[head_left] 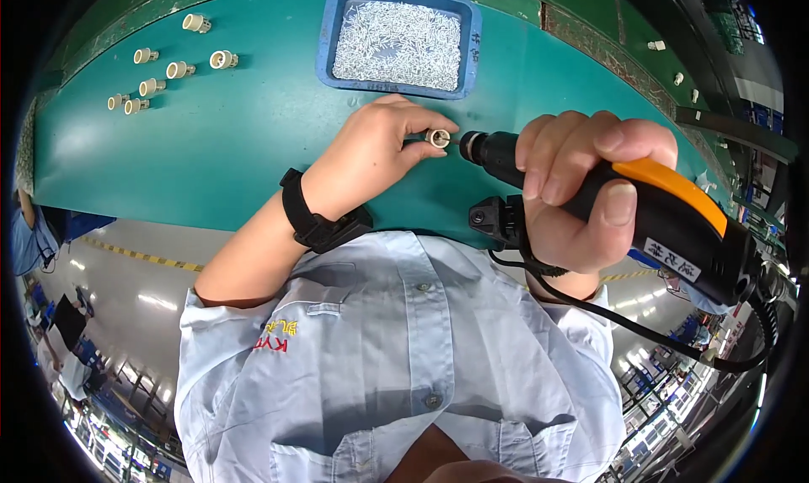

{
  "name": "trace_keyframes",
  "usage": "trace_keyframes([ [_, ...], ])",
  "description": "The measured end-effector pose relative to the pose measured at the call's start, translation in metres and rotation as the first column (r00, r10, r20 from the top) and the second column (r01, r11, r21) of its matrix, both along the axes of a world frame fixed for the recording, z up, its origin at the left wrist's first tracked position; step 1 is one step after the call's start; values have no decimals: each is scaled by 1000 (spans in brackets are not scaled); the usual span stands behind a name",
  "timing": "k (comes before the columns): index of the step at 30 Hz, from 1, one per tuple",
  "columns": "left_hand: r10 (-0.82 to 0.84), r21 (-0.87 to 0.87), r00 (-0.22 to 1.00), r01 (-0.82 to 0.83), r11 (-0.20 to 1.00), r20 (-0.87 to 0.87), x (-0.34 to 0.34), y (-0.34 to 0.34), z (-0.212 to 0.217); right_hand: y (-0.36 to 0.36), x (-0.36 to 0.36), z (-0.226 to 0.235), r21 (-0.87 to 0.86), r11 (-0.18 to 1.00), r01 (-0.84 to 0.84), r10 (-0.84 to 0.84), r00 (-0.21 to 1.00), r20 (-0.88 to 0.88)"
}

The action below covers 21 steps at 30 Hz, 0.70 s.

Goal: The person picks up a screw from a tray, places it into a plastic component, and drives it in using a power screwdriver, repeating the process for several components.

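Between the thumb and fingertips of my left hand (pixel 383 142) is a small cream-coloured lamp-holder-like cylinder (pixel 437 138), its round opening facing up toward me. My right hand (pixel 590 176) wraps round a black and orange electric screwdriver (pixel 674 205), which lies nearly level and points left. The tool's dark nose is beside the cream part, with a thin bit reaching toward it; whether the bit touches a screw inside is too small to tell. Just beyond both hands stands a blue tray (pixel 323 41) full of small silvery screws (pixel 396 45).
Several similar cream parts (pixel 179 69) lie on the green table (pixel 194 146) at the far left. A black cable (pixel 624 323) runs from the screwdriver's rear end. More small pale parts (pixel 656 45) sit on the green ledge at the far right. A person in blue (pixel 34 239) is at the left edge.
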<state>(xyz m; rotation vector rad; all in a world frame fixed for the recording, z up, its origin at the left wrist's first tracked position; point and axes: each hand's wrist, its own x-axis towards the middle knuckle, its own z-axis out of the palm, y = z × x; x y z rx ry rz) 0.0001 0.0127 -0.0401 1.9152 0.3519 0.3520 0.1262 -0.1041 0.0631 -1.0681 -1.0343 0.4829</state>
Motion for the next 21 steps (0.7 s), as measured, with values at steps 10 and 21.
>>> trace_keyframes([
  [10,-1,44,1000,1,999,-1,3,1,2,11,-5,-7,-39,997,63,-64,998,-3],
  [21,-17,70,1000,15,997,25,2,-1,4,11,-2,0,-83,996,12,-10,1000,19],
])
